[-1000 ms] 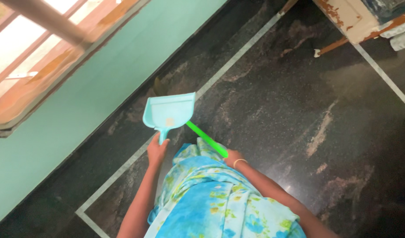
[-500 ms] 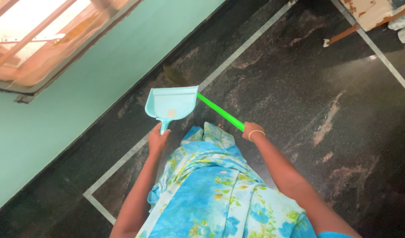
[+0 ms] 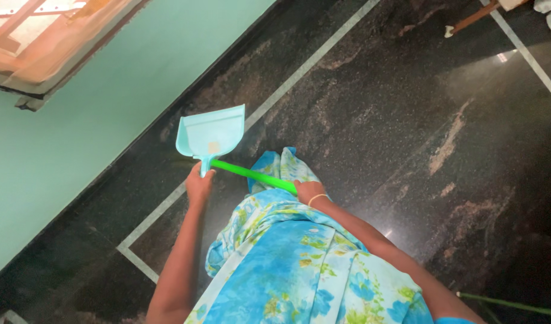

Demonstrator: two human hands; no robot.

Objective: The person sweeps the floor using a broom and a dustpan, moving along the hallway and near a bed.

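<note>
The left hand (image 3: pixel 199 187) has its fingers wrapped around the handle of the pale blue dustpan (image 3: pixel 212 135), held low near the green wall (image 3: pixel 95 120), while the right hand (image 3: pixel 308 193) grips the green broom handle (image 3: pixel 251 174) (its head hidden behind the pan), angled to feed it.

One light blue plastic dustpan (image 3: pixel 210 135) shows. One bright green broom handle (image 3: pixel 251 175) crosses beneath it. Two bare hands appear, the left hand (image 3: pixel 200 187) and the right hand (image 3: pixel 308 192). One thin gold bangle (image 3: pixel 317 198) circles a wrist.
</note>
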